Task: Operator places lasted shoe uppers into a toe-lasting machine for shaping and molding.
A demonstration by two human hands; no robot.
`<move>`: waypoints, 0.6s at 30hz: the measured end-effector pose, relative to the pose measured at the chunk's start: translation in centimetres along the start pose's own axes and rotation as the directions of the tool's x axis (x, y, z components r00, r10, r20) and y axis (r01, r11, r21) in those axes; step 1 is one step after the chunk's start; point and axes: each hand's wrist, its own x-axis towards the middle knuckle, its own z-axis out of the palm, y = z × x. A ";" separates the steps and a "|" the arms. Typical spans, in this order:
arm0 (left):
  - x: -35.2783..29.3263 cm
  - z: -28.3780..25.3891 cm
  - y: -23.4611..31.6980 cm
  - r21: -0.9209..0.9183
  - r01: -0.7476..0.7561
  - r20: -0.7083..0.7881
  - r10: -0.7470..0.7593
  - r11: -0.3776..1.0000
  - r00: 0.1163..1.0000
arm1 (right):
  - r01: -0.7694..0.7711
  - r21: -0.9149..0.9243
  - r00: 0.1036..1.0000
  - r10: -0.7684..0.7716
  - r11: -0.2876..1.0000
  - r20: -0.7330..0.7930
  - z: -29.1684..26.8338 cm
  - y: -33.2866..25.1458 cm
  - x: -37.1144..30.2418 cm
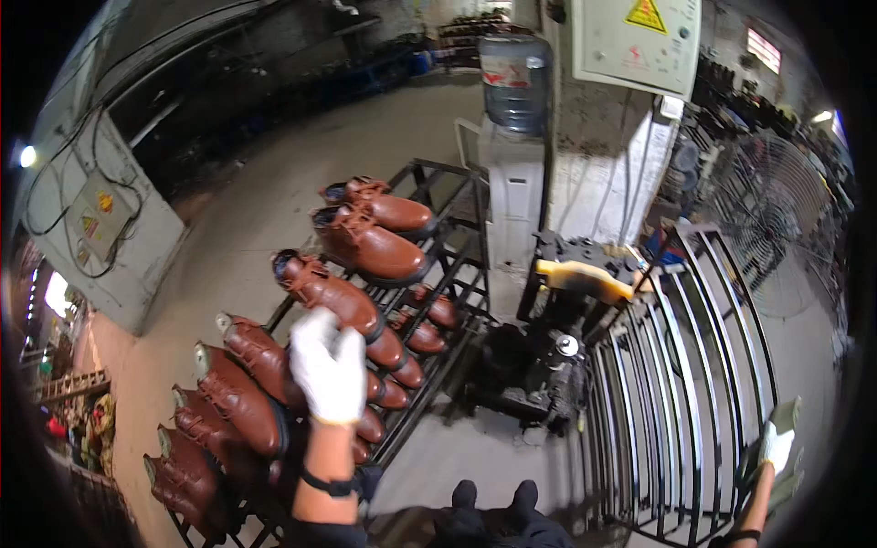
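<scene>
Several brown lace-up boots (239,413) stand in slanting rows on a black metal rack (418,165), from the lower left up to the middle. Their leather looks smooth and glossy, so it may slip a little under a cloth glove and mark easily if rubbed on the bars. Pale green forms (201,356) show at the collars of some at the left; if these fill the boots, each should feel stiff and fairly heavy, with little give when squeezed. The collar or the instep looks the surest place to take hold, sparing the polished toe.

Among these boots, the left hand (329,370), white-gloved, is raised over the rack, forearm coming up nearly straight from below, fingers bent upward and thumb side toward the right. It is blurred; no boot is plainly in its grasp, and whether it touches one behind it I cannot tell.

Right of the rack stands a black machine with a yellow part (585,279), then a second rack of curved bars (744,301). At the far right, the right hand (777,447), also gloved, reaches out sideways beside olive-green pieces (784,414); whether it grips them I cannot tell
</scene>
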 end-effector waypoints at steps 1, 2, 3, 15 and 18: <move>3.5 -2.8 -0.4 0.246 -0.112 -0.149 0.152 0.963 0.977 | -0.022 -0.123 0.996 0.011 0.992 -0.084 0.3 -1.2 -0.3; 7.4 -4.5 -3.5 0.530 -0.189 -0.195 0.336 0.827 0.922 | -0.006 -0.103 0.996 -0.003 0.995 -0.087 0.9 -2.7 -0.6; 10.8 -5.8 -5.3 0.660 -0.125 -0.170 0.309 0.741 0.936 | 0.269 -0.001 0.926 -0.259 0.963 -0.274 0.2 -5.2 -3.1; 3.7 -5.8 -3.9 -0.127 0.172 0.078 -0.163 0.977 0.983 | -0.908 0.071 -0.379 -0.881 0.413 0.283 -11.9 -39.6 -45.2; -4.7 -3.7 3.1 -0.156 0.275 0.196 -0.243 0.949 0.950 | -0.735 -0.323 -0.532 -0.802 0.596 -0.270 -10.1 -44.2 -49.2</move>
